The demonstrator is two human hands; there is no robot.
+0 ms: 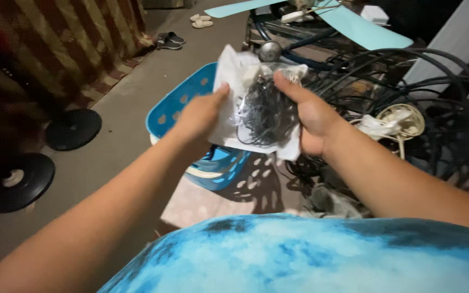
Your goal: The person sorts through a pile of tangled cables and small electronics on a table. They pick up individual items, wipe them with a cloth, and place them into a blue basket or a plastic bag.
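Both hands hold up a clear plastic bag (256,108) with a tangle of thin black wire inside it. My left hand (202,116) grips the bag's left edge, thumb on top. My right hand (305,111) clasps the right side, thumb pressed across the upper part. The bag hangs in the air over a blue perforated plastic basket (177,106) that stands on the floor.
Black wire fan guards (408,81) and light blue fan blades (354,24) are piled at the right. Two black round fan bases (73,129) lie on the concrete floor at the left. Sandals (169,40) sit near a striped curtain (61,43).
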